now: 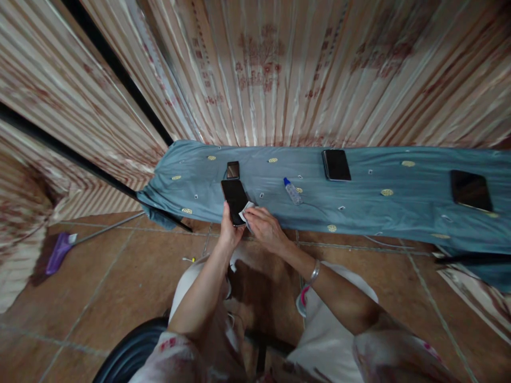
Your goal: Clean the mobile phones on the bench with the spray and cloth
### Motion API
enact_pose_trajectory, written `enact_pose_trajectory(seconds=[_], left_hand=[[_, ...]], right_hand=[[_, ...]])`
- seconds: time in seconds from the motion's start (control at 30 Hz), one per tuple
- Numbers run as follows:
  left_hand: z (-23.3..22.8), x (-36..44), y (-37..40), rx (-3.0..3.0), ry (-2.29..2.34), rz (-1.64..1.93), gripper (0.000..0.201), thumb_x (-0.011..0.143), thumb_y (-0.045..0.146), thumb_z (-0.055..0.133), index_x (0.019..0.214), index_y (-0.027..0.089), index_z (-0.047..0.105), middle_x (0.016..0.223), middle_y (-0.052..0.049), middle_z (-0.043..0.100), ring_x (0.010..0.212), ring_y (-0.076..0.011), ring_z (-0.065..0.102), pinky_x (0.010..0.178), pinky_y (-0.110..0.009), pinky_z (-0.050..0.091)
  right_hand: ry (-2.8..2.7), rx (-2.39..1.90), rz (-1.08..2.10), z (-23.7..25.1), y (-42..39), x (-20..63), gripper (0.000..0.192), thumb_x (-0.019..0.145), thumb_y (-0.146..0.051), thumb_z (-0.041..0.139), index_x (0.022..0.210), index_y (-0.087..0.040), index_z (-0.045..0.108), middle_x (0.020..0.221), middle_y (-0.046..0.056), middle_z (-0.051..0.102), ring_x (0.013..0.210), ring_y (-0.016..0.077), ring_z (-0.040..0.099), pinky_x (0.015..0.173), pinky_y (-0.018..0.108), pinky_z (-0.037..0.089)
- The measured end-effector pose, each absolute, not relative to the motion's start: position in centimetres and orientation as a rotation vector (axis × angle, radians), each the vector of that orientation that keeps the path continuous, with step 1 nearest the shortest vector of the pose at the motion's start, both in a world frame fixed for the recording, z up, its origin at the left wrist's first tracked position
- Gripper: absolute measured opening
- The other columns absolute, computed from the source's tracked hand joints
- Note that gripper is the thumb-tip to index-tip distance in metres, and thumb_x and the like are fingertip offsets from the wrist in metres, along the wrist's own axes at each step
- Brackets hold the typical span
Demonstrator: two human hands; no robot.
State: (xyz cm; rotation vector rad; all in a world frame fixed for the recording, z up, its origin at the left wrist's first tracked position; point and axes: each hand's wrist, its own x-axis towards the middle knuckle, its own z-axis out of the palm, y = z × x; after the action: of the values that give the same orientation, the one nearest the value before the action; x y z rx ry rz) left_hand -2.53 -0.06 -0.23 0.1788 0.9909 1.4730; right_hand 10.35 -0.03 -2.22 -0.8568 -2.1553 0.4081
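My left hand (pixel 230 229) grips the lower end of a dark smartphone (pixel 235 194), tilted with its black screen facing up, at the near edge of the cloth-covered table. My right hand (pixel 264 226) pinches a small white wipe (pixel 246 210) against the lower right part of that screen. Just beyond the phone lies a small dark square device (pixel 232 169). To the right of my hands a clear small bottle with a blue cap (pixel 293 191) rests on its side on the cloth.
A blue-green patterned cloth (pixel 363 205) covers the long narrow table. Further right lie a black box-like device (pixel 336 165) and a dark tablet (pixel 471 190). A pleated curtain (pixel 259 69) hangs behind. A purple broom (pixel 59 252) lies on the tiled floor at left.
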Motion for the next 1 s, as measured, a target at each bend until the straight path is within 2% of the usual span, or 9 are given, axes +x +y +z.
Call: enact_pose_trajectory(seconds=[0.13,0.23,0.4,0.6,0.73,0.83,0.9,1.0], left_hand=[[0.2,-2.0,-0.5,0.169,0.998,1.477,0.044,0.097,0.046,0.042,0.101,0.013,0.071,0.076,-0.004,0.074,0.062,-0.0128,0.067,0.065,-0.023,0.052],[0.4,-1.3,-1.2,0.167,1.007,1.402,0.045,0.099,0.044,0.039,0.098,0.012,0.071,0.078,-0.006,0.074,0.067,-0.0145,0.068,0.067,-0.024,0.053],[-0.2,-0.4,-2.4,0.190,1.043,1.301,0.042,0.097,0.045,0.042,0.101,0.014,0.070,0.079,-0.005,0.074,0.064,-0.0142,0.068,0.061,-0.024,0.052],[-0.9,-0.7,-2.7,0.199,1.067,1.322,0.047,0.094,0.055,0.044,0.087,0.015,0.069,0.071,-0.004,0.071,0.056,-0.0137,0.067,0.054,-0.023,0.052],[-1.0,-1.2,-2.4,0.212,1.068,1.315,0.059,0.089,0.066,0.043,0.069,0.015,0.065,0.066,-0.006,0.069,0.069,-0.0183,0.071,0.064,-0.026,0.056],[-0.8,-1.0,-2.1,0.235,1.046,1.318,0.062,0.084,0.071,0.046,0.059,0.016,0.059,0.067,-0.007,0.068,0.083,-0.0200,0.072,0.076,-0.026,0.056],[-0.7,-0.6,-2.0,0.240,1.061,1.308,0.061,0.087,0.069,0.043,0.061,0.016,0.060,0.069,-0.007,0.069,0.090,-0.0207,0.071,0.081,-0.027,0.056],[-0.5,0.2,-2.1,0.216,1.099,1.281,0.059,0.094,0.061,0.036,0.075,0.015,0.068,0.078,-0.008,0.073,0.099,-0.0219,0.070,0.086,-0.031,0.055]], right_hand=[[-2.146,-0.876,0.386,-2.6,0.2,10.8,0.033,0.098,-0.017,0.041,0.116,-0.017,0.068,0.119,0.012,0.068,0.107,0.0227,0.060,0.098,0.040,0.052],[-2.122,-0.904,0.366,-2.9,0.7,11.1,0.034,0.097,-0.017,0.040,0.117,-0.017,0.068,0.119,0.012,0.068,0.108,0.0235,0.059,0.096,0.040,0.052],[-2.114,-0.947,0.398,-3.2,1.3,11.3,0.036,0.097,-0.016,0.038,0.118,-0.015,0.067,0.118,0.015,0.068,0.107,0.0254,0.059,0.094,0.044,0.052],[-2.137,-0.908,0.446,-3.0,0.2,10.4,0.037,0.098,-0.018,0.038,0.123,-0.018,0.066,0.122,0.014,0.066,0.110,0.0253,0.057,0.097,0.044,0.050],[-2.169,-0.805,0.439,-2.4,-1.2,9.7,0.037,0.099,-0.019,0.036,0.120,-0.014,0.066,0.121,0.016,0.066,0.110,0.0251,0.057,0.097,0.042,0.050],[-2.182,-0.759,0.448,-2.0,-1.8,9.7,0.035,0.099,-0.019,0.037,0.118,-0.016,0.067,0.118,0.014,0.067,0.107,0.0241,0.058,0.096,0.042,0.051],[-2.166,-0.758,0.466,-1.8,-1.8,10.0,0.035,0.099,-0.020,0.038,0.118,-0.017,0.067,0.118,0.012,0.067,0.107,0.0235,0.059,0.096,0.042,0.051],[-2.129,-0.809,0.491,-1.7,-1.2,10.6,0.036,0.099,-0.021,0.037,0.121,-0.019,0.066,0.122,0.012,0.066,0.112,0.0243,0.058,0.099,0.044,0.051]])
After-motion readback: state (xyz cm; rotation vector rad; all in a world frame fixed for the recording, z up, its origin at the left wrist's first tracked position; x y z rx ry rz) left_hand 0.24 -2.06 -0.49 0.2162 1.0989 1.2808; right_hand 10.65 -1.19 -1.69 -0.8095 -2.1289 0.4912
